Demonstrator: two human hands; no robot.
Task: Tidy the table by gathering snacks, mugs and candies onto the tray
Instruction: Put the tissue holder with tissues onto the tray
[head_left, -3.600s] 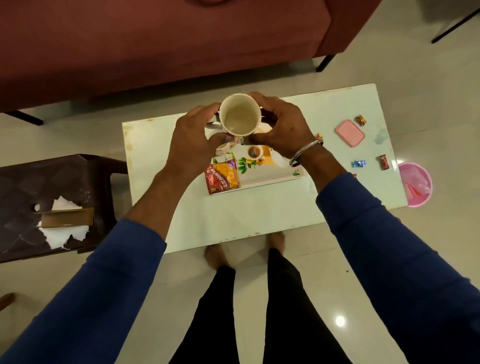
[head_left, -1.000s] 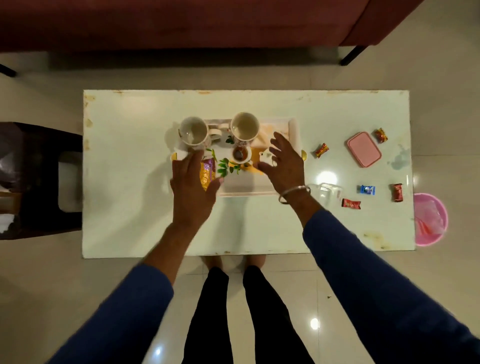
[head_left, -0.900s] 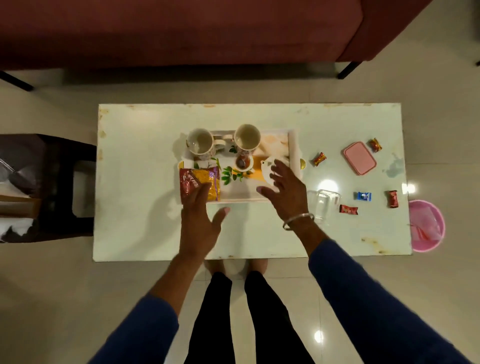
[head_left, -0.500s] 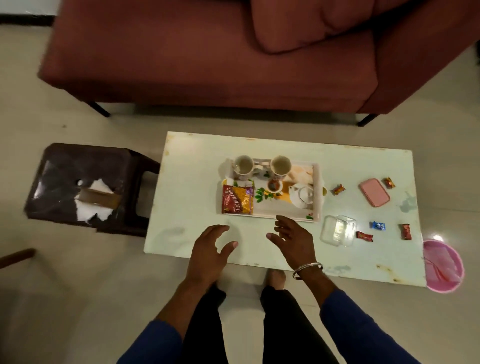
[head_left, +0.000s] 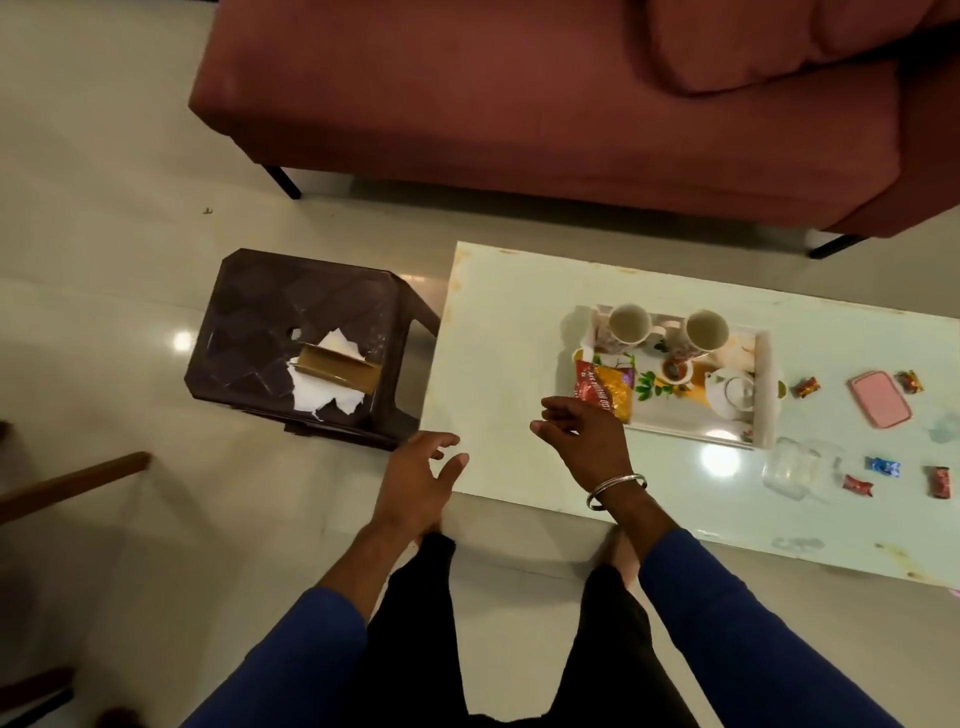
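- My left hand (head_left: 418, 480) hangs over the near-left corner of the table (head_left: 498, 312), fingers spread and empty, touching nothing that I can see.
- My right hand (head_left: 584, 436) hovers above the table just in front of the tray (head_left: 763, 395), fingers loosely curled and apart, holding nothing; the two hands are well apart from each other.
- On the tray stand two mugs (head_left: 628, 325) side by side at the far edge, upright and looking empty, with the snack packet (head_left: 605, 389) lying flat at the near-left corner.
- The candies are what remains, I judge: one (head_left: 805, 387) lies just right of the tray, one (head_left: 909, 382) beside the pink box (head_left: 879, 398), and three more, a blue one (head_left: 883, 466) and two red ones (head_left: 857, 486) (head_left: 941, 482), sit near the table's right end.
- A clear plastic container (head_left: 795, 467) rests between the tray and those three; I cannot tell whether anything is in it.
- The candies should be very light and small, their wrappers glossy and crinkly, so likely to slide on this smooth tabletop. I would pinch each one across its middle between thumb and forefinger, or by a twisted wrapper end, rather than scrape at it.
- The mugs look ceramic, so fragile; when I drop candies onto the tray I should keep clear of them and of the small dish (head_left: 674, 370) between them.
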